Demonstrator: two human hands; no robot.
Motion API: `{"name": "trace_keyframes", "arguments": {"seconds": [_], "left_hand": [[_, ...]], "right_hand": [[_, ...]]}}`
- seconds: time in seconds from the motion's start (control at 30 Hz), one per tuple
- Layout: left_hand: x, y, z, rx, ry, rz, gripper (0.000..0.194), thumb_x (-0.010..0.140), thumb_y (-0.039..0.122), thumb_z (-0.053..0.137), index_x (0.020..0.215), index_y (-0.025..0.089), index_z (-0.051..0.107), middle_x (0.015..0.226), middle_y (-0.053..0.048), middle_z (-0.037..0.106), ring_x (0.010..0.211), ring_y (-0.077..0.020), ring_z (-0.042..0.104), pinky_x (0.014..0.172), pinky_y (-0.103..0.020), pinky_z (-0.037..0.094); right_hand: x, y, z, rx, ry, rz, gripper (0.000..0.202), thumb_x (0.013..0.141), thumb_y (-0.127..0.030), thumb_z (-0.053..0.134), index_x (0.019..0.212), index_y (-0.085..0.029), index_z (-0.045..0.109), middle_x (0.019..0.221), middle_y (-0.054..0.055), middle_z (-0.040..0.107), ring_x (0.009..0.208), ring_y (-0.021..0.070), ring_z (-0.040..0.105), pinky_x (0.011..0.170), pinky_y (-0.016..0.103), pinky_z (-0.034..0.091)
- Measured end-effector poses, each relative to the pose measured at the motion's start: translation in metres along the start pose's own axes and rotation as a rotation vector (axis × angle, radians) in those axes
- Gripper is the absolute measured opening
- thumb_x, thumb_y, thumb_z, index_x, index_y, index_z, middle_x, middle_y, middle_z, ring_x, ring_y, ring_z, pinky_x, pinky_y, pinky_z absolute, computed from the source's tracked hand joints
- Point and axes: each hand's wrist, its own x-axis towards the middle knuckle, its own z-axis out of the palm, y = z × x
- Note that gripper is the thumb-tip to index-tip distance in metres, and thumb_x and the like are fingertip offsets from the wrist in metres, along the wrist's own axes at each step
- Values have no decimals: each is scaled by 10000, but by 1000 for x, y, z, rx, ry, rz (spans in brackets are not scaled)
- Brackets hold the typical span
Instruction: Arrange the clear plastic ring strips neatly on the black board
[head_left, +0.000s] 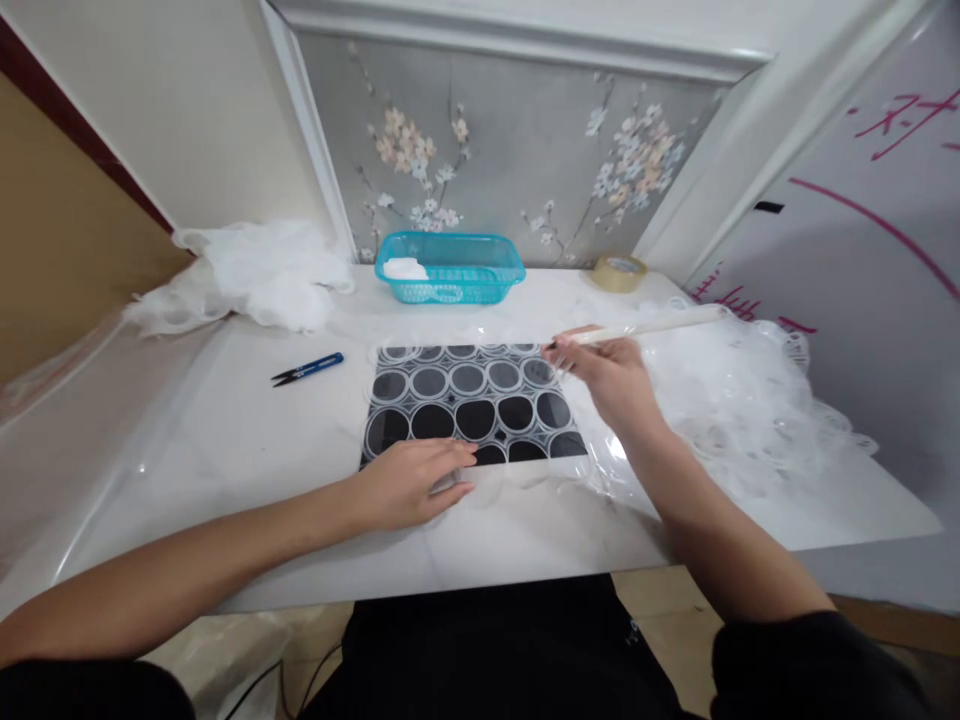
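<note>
My left hand [412, 482] lies flat, fingers stretched out, on the near edge of a black sheet [474, 418] under clear film. Rows of pale rings with dark centres cover this sheet. At its far right corner, my right hand [600, 365] is closed in a pinch around a long, slim, white pen-like stick [660, 322]. The stick's dark tip points left, close above the sheet; whether it touches cannot be made out. Blue-handled thread snips [309, 369] lie to the left of the sheet.
Behind the sheet stands a turquoise plastic basket [450, 290] with something white inside. A roll of tape [619, 272] sits at the back right. White, sheer ringed material is heaped at the right [735, 400] and back left [262, 275]. A whiteboard [862, 230] borders the right side.
</note>
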Motion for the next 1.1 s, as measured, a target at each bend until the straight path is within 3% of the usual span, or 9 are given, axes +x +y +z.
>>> {"name": "trace_keyframes", "arguments": {"seconds": [0.1, 0.17, 0.27, 0.33, 0.4, 0.53, 0.87, 1.1], "left_hand": [[17, 9, -33, -133, 245, -107, 255, 927, 309, 545, 1151, 193, 583, 1180, -73, 659, 1085, -195, 631, 936, -348, 528], [32, 18, -60, -187, 354, -210, 298, 906, 330, 579, 1178, 209, 572, 1228, -72, 629, 1144, -214, 593, 999, -398, 486], [55, 32, -98, -309, 386, -316, 428, 867, 378, 632, 1257, 230, 534, 1293, -62, 585, 1187, -231, 560, 1028, -422, 461], [67, 41, -116, -435, 380, -311, 402, 855, 377, 651, 1216, 220, 569, 1177, -51, 651, 1081, -215, 624, 952, -383, 517], [75, 48, -128, -554, 387, -279, 268, 851, 352, 659, 1058, 183, 650, 966, -39, 707, 891, -184, 678, 810, -314, 568], [77, 53, -135, -694, 448, -264, 142, 817, 282, 700, 837, 143, 686, 742, -33, 701, 697, -149, 668, 644, -242, 558], [70, 50, -141, -1240, 298, -357, 128, 847, 273, 675, 864, 152, 637, 534, 15, 642, 544, -140, 663, 613, -254, 575], [74, 54, -138, -1239, 286, -460, 162, 857, 298, 671, 873, 158, 592, 526, 26, 646, 534, -133, 665, 581, -210, 571]], "right_hand": [[-15, -27, 23, 295, -209, 184, 149, 738, -337, 732, 771, -200, 684, 762, 38, 710, 728, 164, 675, 693, 310, 535], [-19, -50, 36, 401, -330, 231, 139, 723, -331, 743, 757, -206, 691, 757, 31, 712, 733, 157, 681, 698, 294, 544], [-19, -83, 48, 504, -448, 230, 119, 711, -319, 748, 716, -212, 697, 715, 17, 705, 716, 148, 681, 701, 277, 553], [-17, -97, 53, 550, -491, 212, 117, 704, -319, 751, 707, -215, 697, 701, 12, 704, 691, 146, 682, 715, 288, 565], [-16, -105, 57, 574, -519, 183, 117, 706, -326, 749, 721, -221, 698, 699, 6, 706, 652, 143, 680, 729, 305, 575], [-16, -108, 57, 617, -569, 146, 97, 753, -317, 721, 720, -232, 687, 703, 1, 702, 690, 135, 690, 739, 278, 577], [-18, -107, 50, 851, -667, 357, 75, 720, -234, 771, 746, -195, 713, 728, -9, 721, 695, 97, 701, 677, 158, 572], [-20, -103, 52, 994, -805, 396, 64, 817, -221, 685, 810, -177, 730, 846, 8, 749, 825, 123, 715, 817, 210, 577]]}}
